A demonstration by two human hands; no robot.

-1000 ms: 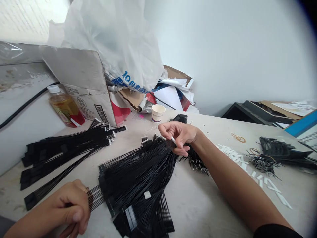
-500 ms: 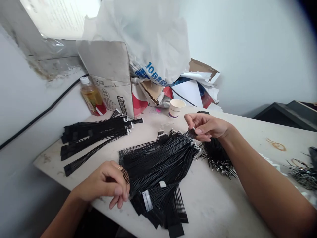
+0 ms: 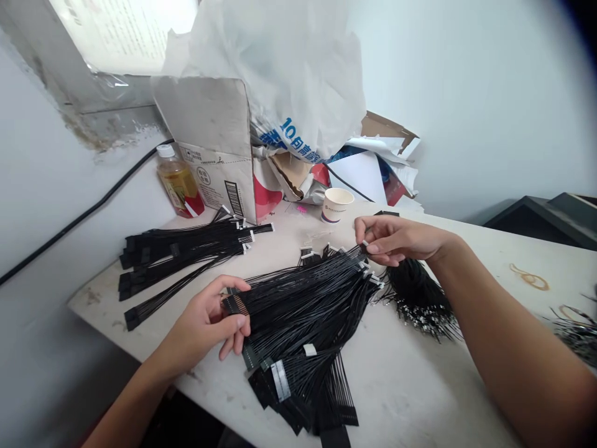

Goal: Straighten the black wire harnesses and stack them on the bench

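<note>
A black wire harness (image 3: 298,274) stretches between my two hands above a fanned pile of similar harnesses (image 3: 308,317). My left hand (image 3: 205,320) has its fingers and thumb curled round the wide black connector (image 3: 236,305) at the near-left end. At the far-right end, my right hand (image 3: 401,239) pinches the small white plug (image 3: 365,244) between thumb and fingertips. More white plugs (image 3: 373,278) lie just below that hand. Several black connectors and a white label (image 3: 280,381) show at the pile's front.
Other harnesses (image 3: 181,252) lie at the left. Beside my right wrist sits a bundle of loose wires (image 3: 417,298). A paper cup (image 3: 337,204), a drink bottle (image 3: 180,180), a carton (image 3: 214,143) and a plastic bag (image 3: 289,74) stand behind. Rubber bands (image 3: 529,278) lie right.
My left hand has moved up and slightly right, its fingers now round the black connector. The right hand keeps its pinch on the white plug. The view has shifted slightly.
</note>
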